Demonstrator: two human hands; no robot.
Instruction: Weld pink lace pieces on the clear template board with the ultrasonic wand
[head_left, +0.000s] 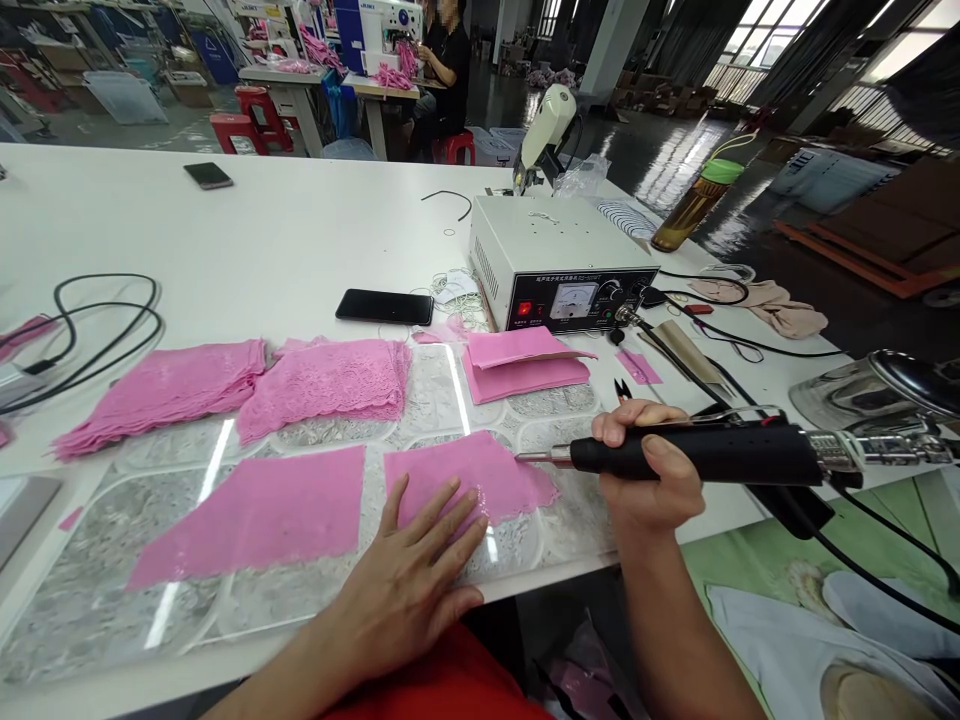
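Observation:
My left hand [416,580] lies flat with fingers spread on the near edge of a pink lace piece [480,478] on the glass-topped table. My right hand [649,470] is wrapped round a black pen-shaped cutter handle [697,453]; its metal tip [534,457] touches the lace piece's right edge. A larger flat pink fabric piece [259,515] lies just to the left. Further back lie two stacks of pink lace [169,390] [326,378] and a stack of plain pink pieces [521,362].
A white control box with a dial [559,262] stands behind the work, cabled to the cutter. A black phone [384,306], another phone [208,175], black cables [105,330], a bottle [694,205] and small snips [622,390] lie about. A person sits at a sewing machine far back [442,60].

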